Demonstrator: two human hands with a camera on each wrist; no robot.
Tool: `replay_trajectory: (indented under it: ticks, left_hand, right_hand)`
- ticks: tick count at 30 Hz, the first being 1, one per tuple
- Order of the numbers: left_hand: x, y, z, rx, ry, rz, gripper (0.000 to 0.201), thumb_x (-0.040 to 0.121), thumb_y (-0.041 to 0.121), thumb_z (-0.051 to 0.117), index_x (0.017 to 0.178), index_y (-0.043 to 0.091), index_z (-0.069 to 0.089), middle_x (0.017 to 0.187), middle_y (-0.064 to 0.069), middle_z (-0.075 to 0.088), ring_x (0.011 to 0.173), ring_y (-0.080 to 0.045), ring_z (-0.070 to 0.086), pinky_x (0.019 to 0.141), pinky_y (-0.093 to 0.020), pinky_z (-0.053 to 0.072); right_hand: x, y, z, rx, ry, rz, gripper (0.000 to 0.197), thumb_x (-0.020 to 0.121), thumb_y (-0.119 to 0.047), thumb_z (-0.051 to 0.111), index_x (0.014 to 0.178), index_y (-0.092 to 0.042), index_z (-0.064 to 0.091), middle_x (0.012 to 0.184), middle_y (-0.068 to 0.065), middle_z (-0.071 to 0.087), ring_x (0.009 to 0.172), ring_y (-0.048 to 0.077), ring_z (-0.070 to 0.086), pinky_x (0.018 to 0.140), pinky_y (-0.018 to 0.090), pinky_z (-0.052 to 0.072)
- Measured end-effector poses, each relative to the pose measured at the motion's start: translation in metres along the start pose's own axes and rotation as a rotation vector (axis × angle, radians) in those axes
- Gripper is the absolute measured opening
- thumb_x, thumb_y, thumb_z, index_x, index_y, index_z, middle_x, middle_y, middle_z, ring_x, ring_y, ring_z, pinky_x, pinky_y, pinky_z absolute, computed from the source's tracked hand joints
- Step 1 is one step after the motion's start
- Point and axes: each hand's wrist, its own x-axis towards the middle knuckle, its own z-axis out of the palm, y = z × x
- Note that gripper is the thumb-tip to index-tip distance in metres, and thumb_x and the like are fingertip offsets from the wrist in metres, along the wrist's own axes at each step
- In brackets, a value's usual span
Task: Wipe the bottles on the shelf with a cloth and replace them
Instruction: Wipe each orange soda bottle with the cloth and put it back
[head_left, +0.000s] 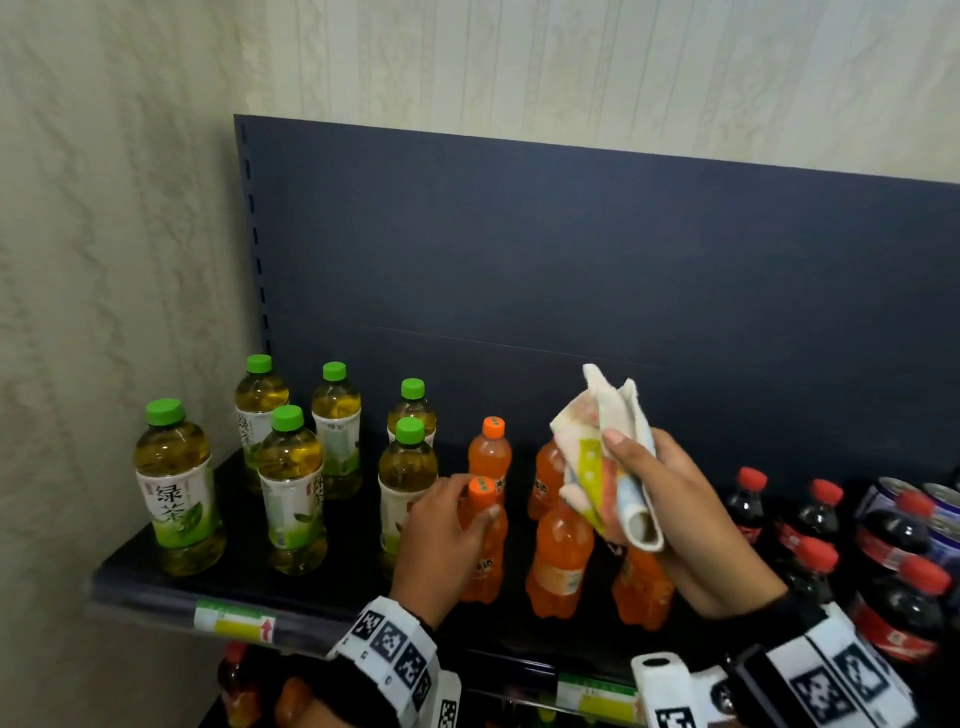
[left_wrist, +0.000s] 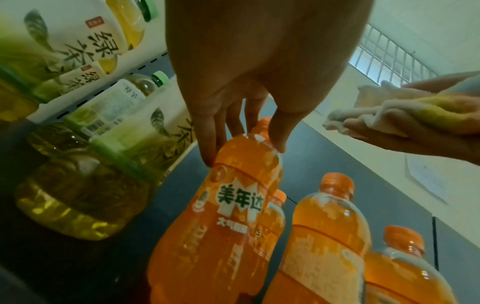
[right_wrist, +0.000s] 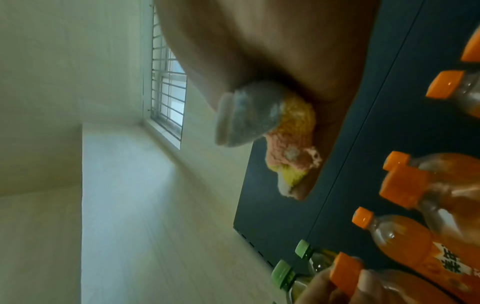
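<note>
On the dark shelf (head_left: 249, 582) stand several orange soda bottles. My left hand (head_left: 441, 535) grips the front-left orange bottle (head_left: 485, 551) around its neck and shoulder, just under the orange cap (head_left: 482, 492); the left wrist view shows the fingers (left_wrist: 210, 144) curled on that bottle (left_wrist: 233, 205), which stands on the shelf. My right hand (head_left: 670, 499) holds a bunched multicoloured cloth (head_left: 602, 457) above the other orange bottles (head_left: 558, 561), apart from them. In the right wrist view the cloth (right_wrist: 272, 127) is clamped in the palm.
Several green tea bottles (head_left: 179, 483) with green caps fill the shelf's left part. Cola bottles (head_left: 810, 519) with red caps and cans (head_left: 940, 499) crowd the right. A dark back panel (head_left: 571, 260) rises behind. A lower shelf holds more bottles (head_left: 234, 686).
</note>
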Motion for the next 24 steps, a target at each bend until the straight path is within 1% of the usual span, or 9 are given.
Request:
replay_trajectory:
  ticks: [2,3,6,10,12,14,18,21,24]
  left_hand:
    - [0.002,0.000,0.002,0.033,-0.011,0.001,0.025,0.092,0.028,0.074,0.116,0.025,0.068,0.110,0.007,0.068,0.104,-0.013,0.064,0.094,-0.042,0.054]
    - [0.004,0.000,0.003,0.057,-0.028,0.001,0.025,0.092,0.030,0.073,0.116,0.025,0.066,0.110,0.007,0.067,0.104,-0.013,0.063,0.095,-0.041,0.054]
    - [0.008,0.008,0.003,0.155,-0.107,0.007,0.027,0.093,0.032,0.070,0.118,0.026,0.061,0.114,0.006,0.065,0.109,-0.015,0.063,0.095,-0.040,0.053]
    - [0.023,0.039,-0.005,0.276,-0.192,0.061,0.043,0.090,0.037,0.073,0.128,0.027,0.054,0.124,0.005,0.064,0.116,-0.017,0.063,0.096,-0.041,0.054]
    - [0.039,0.064,-0.011,0.261,-0.165,0.144,0.041,0.090,0.038,0.074,0.126,0.028,0.060,0.123,0.007,0.065,0.115,-0.014,0.063,0.097,-0.041,0.054]
    - [0.057,0.094,-0.011,0.204,-0.182,0.235,0.033,0.089,0.035,0.076,0.120,0.028,0.067,0.117,0.010,0.067,0.108,-0.009,0.065,0.095,-0.039,0.055]
    - [0.100,0.148,0.005,0.201,-0.372,0.337,0.018,0.090,0.029,0.076,0.108,0.027,0.074,0.103,0.012,0.073,0.095,-0.006,0.069,0.092,-0.039,0.058]
    - [0.132,0.179,0.031,0.337,-0.519,0.386,0.016,0.091,0.027,0.075,0.107,0.027,0.076,0.103,0.008,0.077,0.097,-0.009,0.072,0.095,-0.036,0.057]
    - [0.161,0.196,0.064,0.534,-0.667,0.429,0.021,0.091,0.026,0.076,0.112,0.022,0.077,0.109,0.004,0.078,0.105,-0.014,0.070,0.095,-0.030,0.054]
  right_hand:
    - [0.004,-0.003,-0.006,-0.024,0.003,0.012,0.056,0.083,-0.039,0.076,0.129,-0.012,0.061,0.111,0.019,0.080,0.099,0.035,0.079,0.092,0.062,0.062]
    - [0.006,-0.005,-0.009,-0.041,0.002,0.016,0.059,0.080,-0.040,0.077,0.130,-0.012,0.062,0.113,0.020,0.079,0.099,0.035,0.078,0.090,0.059,0.063]
    - [0.010,-0.011,-0.021,-0.074,-0.008,0.020,0.064,0.075,-0.040,0.080,0.132,-0.014,0.064,0.110,0.017,0.080,0.088,0.030,0.078,0.063,0.039,0.063]
    - [0.014,-0.025,-0.046,-0.060,0.028,-0.011,0.047,0.088,-0.028,0.075,0.131,-0.012,0.065,0.104,0.015,0.081,0.081,0.025,0.080,0.059,0.036,0.063]
    - [0.021,-0.031,-0.062,-0.048,0.081,-0.028,0.034,0.098,-0.021,0.068,0.130,-0.010,0.066,0.114,0.024,0.078,0.091,0.033,0.079,0.078,0.047,0.067]
    - [0.027,-0.038,-0.084,-0.062,0.147,-0.040,0.028,0.104,-0.018,0.064,0.130,-0.009,0.066,0.127,0.032,0.070,0.104,0.043,0.071,0.095,0.061,0.058]
    - [0.041,-0.048,-0.125,-0.016,0.283,-0.044,0.025,0.107,-0.019,0.061,0.129,-0.008,0.064,0.122,0.026,0.073,0.094,0.034,0.074,0.063,0.039,0.067]
    - [0.055,-0.053,-0.154,0.012,0.298,-0.002,0.017,0.108,-0.023,0.060,0.118,-0.013,0.069,0.127,0.027,0.072,0.087,0.028,0.077,0.065,0.046,0.067]
    - [0.068,-0.057,-0.175,0.087,0.295,0.027,0.028,0.109,-0.027,0.058,0.130,-0.010,0.066,0.118,0.023,0.077,0.085,0.029,0.079,0.065,0.051,0.066]
